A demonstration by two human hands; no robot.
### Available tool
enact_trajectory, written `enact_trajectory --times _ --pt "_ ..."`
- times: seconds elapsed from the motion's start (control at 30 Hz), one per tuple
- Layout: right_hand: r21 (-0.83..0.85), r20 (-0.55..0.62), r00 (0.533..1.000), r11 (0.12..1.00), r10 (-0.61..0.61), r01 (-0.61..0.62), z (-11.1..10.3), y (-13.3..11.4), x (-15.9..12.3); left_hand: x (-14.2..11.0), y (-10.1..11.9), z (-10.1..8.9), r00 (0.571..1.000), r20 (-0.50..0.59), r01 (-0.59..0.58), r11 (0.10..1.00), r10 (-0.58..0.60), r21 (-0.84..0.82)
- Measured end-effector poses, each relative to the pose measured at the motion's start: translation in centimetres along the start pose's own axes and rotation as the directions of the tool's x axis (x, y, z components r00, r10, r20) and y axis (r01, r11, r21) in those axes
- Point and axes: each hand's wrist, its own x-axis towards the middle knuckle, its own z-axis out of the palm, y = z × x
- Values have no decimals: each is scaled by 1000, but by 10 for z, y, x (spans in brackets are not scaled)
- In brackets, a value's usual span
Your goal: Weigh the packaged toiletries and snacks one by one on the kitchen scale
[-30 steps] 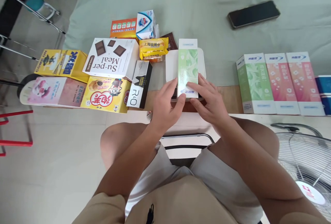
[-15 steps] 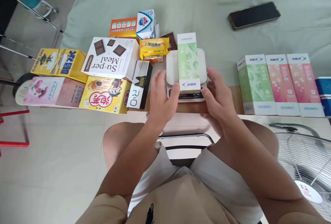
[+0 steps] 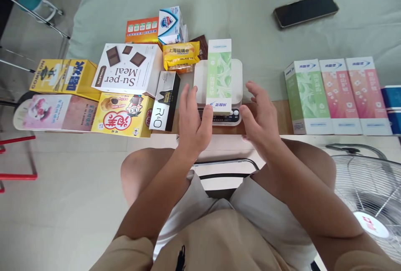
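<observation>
A long green-and-white box (image 3: 219, 74) lies flat on a small white kitchen scale (image 3: 199, 79) at the table's near edge. My left hand (image 3: 191, 118) hovers open just left of the scale, fingers stretched out, touching nothing that I can see. My right hand (image 3: 258, 115) is open on the scale's right side, fingers spread, a little apart from the box. Neither hand holds anything.
Left of the scale lie a black R&O box (image 3: 164, 100), a white Su-per Meal box (image 3: 127, 68), yellow snack boxes (image 3: 120, 114) and a yellow soap packet (image 3: 181, 55). Right stand one green (image 3: 305, 95) and two pink boxes (image 3: 351, 93). A phone (image 3: 305, 9) lies farther back; a fan (image 3: 369, 204) stands lower right.
Both hands let go of the green box after sliding it onto the scale, then drew apart to either side. The box now rests alone on the scale.
</observation>
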Motion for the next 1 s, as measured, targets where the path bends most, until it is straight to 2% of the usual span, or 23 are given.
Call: enact_trajectory --times 0.1,0.17,0.27,0.33,0.47,0.53,0.63,0.73,0.8,0.9,1.0 --pt "-30 -21 999 999 -40 39 4 -4 0 1 2 2 997 27 -71 997 70 9" --pt "-11 22 997 997 -79 79 9 -10 -1 0 5 8 994 61 -91 995 88 50" --pt "82 100 991 994 -84 76 14 -19 -2 -6 11 22 987 67 -155 980 147 124" --pt "186 87 993 981 -76 59 13 -22 -2 -9 17 30 974 32 -226 963 224 145" --pt "355 -77 995 931 -65 88 -3 -21 -2 -6 31 38 923 -41 -380 921 384 82" --pt "407 -134 988 906 -70 120 -14 -20 -4 -1 36 38 899 -39 -435 899 437 52" --pt "459 -146 988 881 -55 117 -31 -18 -9 5 39 39 890 15 -456 890 456 12" --pt "392 -185 982 915 -19 92 -49 -15 -9 0 38 47 884 31 -467 884 467 3" --pt "300 -306 952 948 -10 107 -60 -8 -6 -11 38 60 867 33 -498 867 497 32" --pt "204 -509 860 975 29 87 -78 10 2 -31 42 86 846 34 -533 846 532 27" --pt "99 -559 823 994 99 -53 -91 27 7 -45 48 109 854 15 -520 854 521 -30"
